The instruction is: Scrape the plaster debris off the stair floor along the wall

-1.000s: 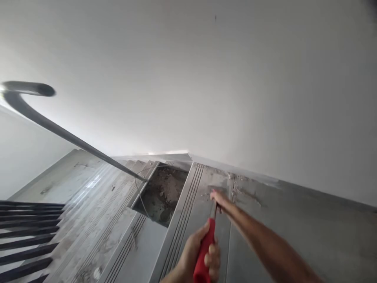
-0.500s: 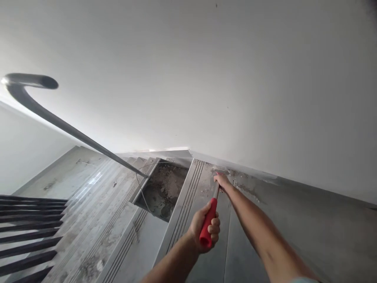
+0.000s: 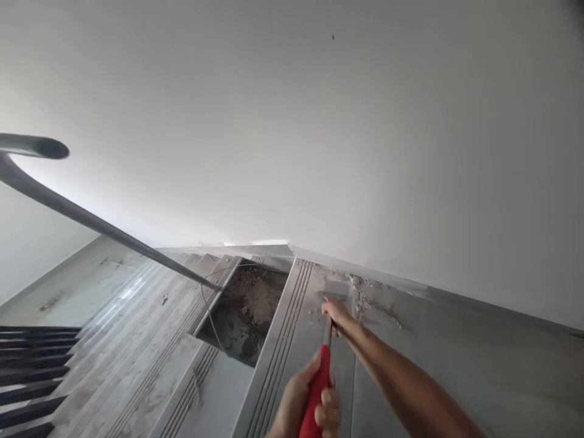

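Left hand (image 3: pixel 295 392): fingers wrapped tight around the red grip of a long-handled scraper (image 3: pixel 318 389). Right hand (image 3: pixel 336 311): curled round the metal shank lower down, nr the blade; fingers partly hidden by the hand itself. Scraper is on the dusty landing tile (image 3: pixel 387 371), its flat grey blade (image 3: pixel 337 288) nr the wall edge; blurred, so can't tell if it's flat on the tile or just above. Loose mortar crumbs (image 3: pixel 381 307) lie just right of it, along a tile joint & the skirting.

Risks, my read: blade could snag in the joint or on a stuck lump & jolt both wrists; a slip twd the wall could nick the skirting (image 3: pixel 396 281) or paint; w/ the right hand so close to the blade, knuckles could scrape tile if the shank twists. Crumbs could get knocked over the grooved stair nosing (image 3: pixel 285 328); grit underfoot nr the step edge = slip risk.

Past the nosing, an open recess (image 3: pixel 279 277) in the stairs, holding brown rubble (image 3: pixel 259 298) & dust, dark patchy base showing nr side. Thin cable (image 3: pixel 207 311) loops across its left edge. Pipe handrail (image 3: pixel 114 234) slants down to that edge; can't tell if fixed. Farther left: dirty steps (image 3: pixel 123 340), dark balusters (image 3: pixel 27 331). Plain pale wall (image 3: pixel 365 152) behind all.
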Demonstrator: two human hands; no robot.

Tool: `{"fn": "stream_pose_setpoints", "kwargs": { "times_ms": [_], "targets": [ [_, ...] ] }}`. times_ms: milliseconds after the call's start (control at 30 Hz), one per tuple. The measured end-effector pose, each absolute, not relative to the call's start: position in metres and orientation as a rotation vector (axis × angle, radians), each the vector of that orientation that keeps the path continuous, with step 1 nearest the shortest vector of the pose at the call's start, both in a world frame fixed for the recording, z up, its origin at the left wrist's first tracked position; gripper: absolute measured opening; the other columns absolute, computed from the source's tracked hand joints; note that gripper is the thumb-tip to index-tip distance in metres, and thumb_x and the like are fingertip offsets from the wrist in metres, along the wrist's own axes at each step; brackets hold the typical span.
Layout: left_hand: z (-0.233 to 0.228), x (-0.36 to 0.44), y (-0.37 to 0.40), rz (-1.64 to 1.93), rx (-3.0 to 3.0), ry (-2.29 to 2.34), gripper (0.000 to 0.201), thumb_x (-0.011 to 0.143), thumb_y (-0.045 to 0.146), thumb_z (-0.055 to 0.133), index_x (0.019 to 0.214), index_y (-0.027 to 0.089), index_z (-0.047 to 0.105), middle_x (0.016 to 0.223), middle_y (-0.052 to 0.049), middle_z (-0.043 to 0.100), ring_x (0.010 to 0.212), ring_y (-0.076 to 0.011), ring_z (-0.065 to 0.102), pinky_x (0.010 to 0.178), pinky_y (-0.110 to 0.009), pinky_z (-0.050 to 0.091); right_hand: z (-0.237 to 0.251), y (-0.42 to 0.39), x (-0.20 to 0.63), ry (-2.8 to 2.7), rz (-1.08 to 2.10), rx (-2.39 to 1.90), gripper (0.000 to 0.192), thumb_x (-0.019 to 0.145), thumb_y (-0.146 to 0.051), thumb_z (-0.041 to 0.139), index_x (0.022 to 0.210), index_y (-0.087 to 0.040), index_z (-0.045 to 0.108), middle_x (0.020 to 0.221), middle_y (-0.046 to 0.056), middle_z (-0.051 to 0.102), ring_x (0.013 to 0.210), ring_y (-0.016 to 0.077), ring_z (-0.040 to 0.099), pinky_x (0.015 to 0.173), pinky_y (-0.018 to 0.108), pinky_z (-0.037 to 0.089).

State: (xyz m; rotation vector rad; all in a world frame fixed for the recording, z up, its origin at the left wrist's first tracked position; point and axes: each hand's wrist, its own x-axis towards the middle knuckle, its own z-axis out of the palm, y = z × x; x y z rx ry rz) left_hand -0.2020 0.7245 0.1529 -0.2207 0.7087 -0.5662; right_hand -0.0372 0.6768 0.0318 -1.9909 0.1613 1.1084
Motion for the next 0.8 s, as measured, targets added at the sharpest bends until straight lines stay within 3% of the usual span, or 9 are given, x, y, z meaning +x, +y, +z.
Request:
{"fn": "stream_pose_setpoints", "kwargs": {
  "times_ms": [233,367,533,800],
  "targets": [
    [0.152,-0.194,0.727,-0.504,-0.155,0.721,0.047,0.086,0.049,0.033,0.06,0.012,0.047,0.042,0.005,0.04,0.029,-0.0032,0.034,0.034,-0.015,0.018,0.018,0.679,-0.03,0.194,1.149,-1.948,0.059,0.063,-0.018,0.043,0.122,-0.013,0.045,0.029,-0.009,0.032,0.025,0.0109,0.03,0.03,0.019,0.02],
    [0.149,-0.193,0.733,-0.553,-0.128,0.742,0.046,0.085,0.05,0.034,0.063,0.012,0.048,0.044,0.005,0.04,0.029,-0.0038,0.033,0.034,-0.017,0.016,0.015,0.682,-0.029,0.184,1.147,-1.94,0.054,0.063,-0.017,0.043,0.116,-0.011,0.048,0.028,-0.008,0.033,0.024,0.0114,0.032,0.029,0.019,0.02],
    [0.144,-0.186,0.742,-0.542,-0.081,0.723,0.046,0.086,0.048,0.032,0.06,0.012,0.046,0.043,0.006,0.037,0.028,-0.0018,0.028,0.035,-0.015,0.013,0.02,0.688,-0.018,0.164,1.063,-1.961,0.061,0.065,-0.015,0.042,0.126,-0.014,0.039,0.028,-0.01,0.03,0.024,0.0098,0.029,0.029,0.018,0.019],
    [0.136,-0.188,0.746,-0.558,-0.049,0.696,0.044,0.086,0.047,0.034,0.063,0.012,0.049,0.044,0.005,0.039,0.029,-0.0027,0.03,0.035,-0.016,0.016,0.016,0.686,-0.016,0.187,1.019,-1.966,0.062,0.063,-0.015,0.043,0.125,-0.013,0.041,0.028,-0.009,0.032,0.025,0.0109,0.032,0.028,0.019,0.02]
  ]
}}
